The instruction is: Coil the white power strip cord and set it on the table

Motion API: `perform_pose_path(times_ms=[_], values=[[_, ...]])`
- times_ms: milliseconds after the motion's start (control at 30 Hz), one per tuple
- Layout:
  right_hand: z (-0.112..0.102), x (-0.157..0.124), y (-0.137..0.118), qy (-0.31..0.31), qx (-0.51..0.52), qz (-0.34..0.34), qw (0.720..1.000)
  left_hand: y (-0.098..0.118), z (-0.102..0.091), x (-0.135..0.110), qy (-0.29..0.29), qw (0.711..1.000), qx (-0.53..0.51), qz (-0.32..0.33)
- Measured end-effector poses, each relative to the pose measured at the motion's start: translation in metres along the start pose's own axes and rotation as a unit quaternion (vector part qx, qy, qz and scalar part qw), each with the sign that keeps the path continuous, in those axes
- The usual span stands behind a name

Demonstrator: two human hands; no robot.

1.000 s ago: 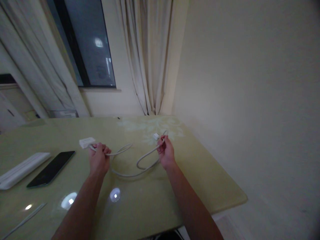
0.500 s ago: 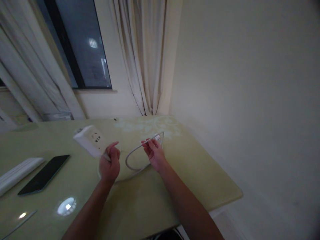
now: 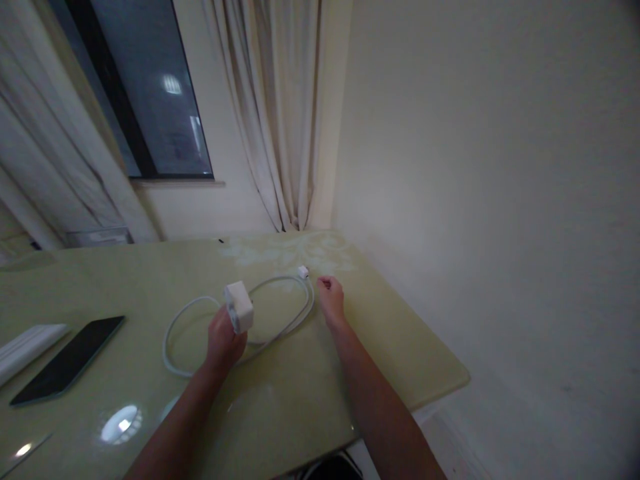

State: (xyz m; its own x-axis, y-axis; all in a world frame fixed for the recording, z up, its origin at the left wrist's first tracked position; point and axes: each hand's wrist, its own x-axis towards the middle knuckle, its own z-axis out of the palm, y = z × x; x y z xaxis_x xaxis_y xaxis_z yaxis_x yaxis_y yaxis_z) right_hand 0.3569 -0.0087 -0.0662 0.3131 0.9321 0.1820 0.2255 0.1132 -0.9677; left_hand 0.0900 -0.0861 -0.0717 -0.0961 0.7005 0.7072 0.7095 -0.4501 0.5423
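My left hand is closed around a white power strip, which is now turned so that one narrow end faces up toward me. Its sockets are hidden from this angle. The strip's white cord lies in loose loops on the table, spreading to both sides of that hand. At the far side of the loops is the white plug. Just right of the plug and cord, my right hand hovers with its fingers curled in. No cord shows in its fingers.
The pale green glossy table ends at a rounded right corner near the wall. On the left lie a dark flat tablet-like slab and a long white object. A thin stick-like thing is at the lower left. Curtains hang behind.
The power strip has swung from lying out to the left, sockets showing, to end-on above my left hand. My right hand has let go of the cord and moved right.
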Motion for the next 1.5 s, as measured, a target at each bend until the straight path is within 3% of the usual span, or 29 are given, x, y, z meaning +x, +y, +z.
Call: perform_pose_path(times_ms=[133, 267, 433, 600, 700, 833, 967, 1100, 1333, 1500], values=[[0.006, -0.006, 0.002, -0.030, -0.145, 0.015, 0.989, 0.007, 0.010, 0.002, -0.110, 0.994, -0.006, -0.013], [0.007, -0.009, -0.002, -0.058, -0.225, 0.014, 0.972, 0.019, 0.017, 0.000, -0.228, 0.971, -0.071, -0.026], [0.005, -0.007, -0.003, -0.077, -0.281, 0.008, 0.956, 0.021, 0.021, -0.003, -0.274, 0.957, -0.079, -0.046], [0.007, -0.008, -0.001, -0.081, -0.307, -0.004, 0.948, 0.026, 0.019, -0.006, -0.340, 0.940, -0.026, -0.012], [0.007, -0.008, 0.000, -0.081, -0.310, -0.013, 0.947, 0.034, 0.017, -0.007, -0.341, 0.940, -0.012, 0.002], [0.006, -0.008, 0.001, -0.083, -0.301, -0.021, 0.950, 0.037, 0.015, -0.005, -0.272, 0.961, -0.024, 0.029], [0.008, -0.011, 0.002, -0.083, -0.280, -0.018, 0.956, 0.034, 0.007, 0.003, -0.094, 0.994, -0.030, 0.047], [0.009, -0.013, 0.001, -0.072, -0.244, -0.003, 0.967, 0.039, -0.006, 0.012, 0.049, 0.997, -0.024, 0.063], [0.008, -0.006, -0.008, -0.065, -0.054, 0.024, 0.996, 0.041, -0.014, 0.012, 0.125, 0.990, -0.019, 0.053], [0.008, -0.010, -0.017, -0.063, 0.107, 0.019, 0.992, 0.032, -0.016, 0.015, 0.194, 0.981, -0.015, 0.005]])
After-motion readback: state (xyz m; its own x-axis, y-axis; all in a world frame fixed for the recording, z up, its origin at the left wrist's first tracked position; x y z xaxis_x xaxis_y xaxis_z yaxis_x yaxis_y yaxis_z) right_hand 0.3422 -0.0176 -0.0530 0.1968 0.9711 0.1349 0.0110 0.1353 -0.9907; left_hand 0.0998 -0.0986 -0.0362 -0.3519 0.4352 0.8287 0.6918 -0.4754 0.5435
